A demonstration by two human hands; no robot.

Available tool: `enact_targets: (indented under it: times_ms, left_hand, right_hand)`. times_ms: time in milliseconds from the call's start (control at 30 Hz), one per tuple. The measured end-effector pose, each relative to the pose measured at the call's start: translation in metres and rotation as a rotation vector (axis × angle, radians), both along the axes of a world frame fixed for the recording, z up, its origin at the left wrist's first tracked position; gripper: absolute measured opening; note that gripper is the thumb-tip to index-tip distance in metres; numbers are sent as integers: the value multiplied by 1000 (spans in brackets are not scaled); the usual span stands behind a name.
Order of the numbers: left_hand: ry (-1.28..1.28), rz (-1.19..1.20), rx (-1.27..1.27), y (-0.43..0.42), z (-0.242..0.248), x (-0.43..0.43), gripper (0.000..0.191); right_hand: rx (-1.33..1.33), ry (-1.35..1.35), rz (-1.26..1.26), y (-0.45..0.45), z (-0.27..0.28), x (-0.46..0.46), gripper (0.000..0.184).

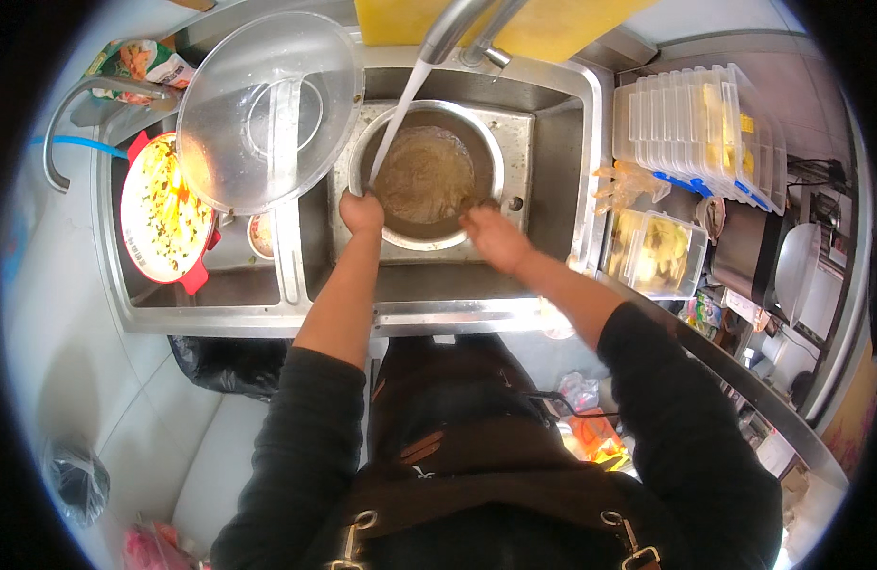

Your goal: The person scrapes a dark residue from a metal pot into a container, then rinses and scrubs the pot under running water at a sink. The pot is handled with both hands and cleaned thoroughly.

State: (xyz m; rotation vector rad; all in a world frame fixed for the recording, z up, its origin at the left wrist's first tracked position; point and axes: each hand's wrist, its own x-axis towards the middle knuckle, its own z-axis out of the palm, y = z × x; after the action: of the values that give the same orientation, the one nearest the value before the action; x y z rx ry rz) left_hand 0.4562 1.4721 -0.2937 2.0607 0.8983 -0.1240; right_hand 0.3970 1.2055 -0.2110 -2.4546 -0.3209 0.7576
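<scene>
A round metal pot (497, 153) stands on a metal tray (520, 135) in the right sink basin, with brownish, rippling water inside. Water runs into it from the metal faucet (445, 32). My left hand (362, 214) grips the pot's near-left rim, the thumb over the edge. At the near-right rim is my right hand (487, 224), slightly blurred; its fingertips are over a small dark thing or shadow at the pot's edge, and whether they hold it is unclear.
A large clear plastic lid or bowl (267, 114) leans across the sink divider. Left of it lies a red-handled colander (164, 214) with food bits. Stacked clear containers (684, 128), a plastic glove (627, 187) and a food box (659, 253) stand right of the sink. A yellow board (552, 25) is behind the faucet.
</scene>
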Motion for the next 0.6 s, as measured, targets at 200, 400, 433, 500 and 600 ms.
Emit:
enact_targets:
  times_ms: [200,400,433,500,600]
  left_hand:
    - [31,18,1,5,-13,-3,28]
    - [-62,116,-126,5,-31,-18,26]
    - [-42,130,-129,3,-32,-19,25]
    - [58,154,-156,2,-33,-21,23]
    - [16,335,-293,-7,-27,-23,27]
  right_hand:
    - [150,-88,-107,139,-25,-35,35]
    - [146,75,108,62,-9,-7,35]
    - [109,43,148,33,-7,0,34]
    - [-19,-152,311,-19,-1,13,35]
    - [-141,-260,322,-39,-6,32,30]
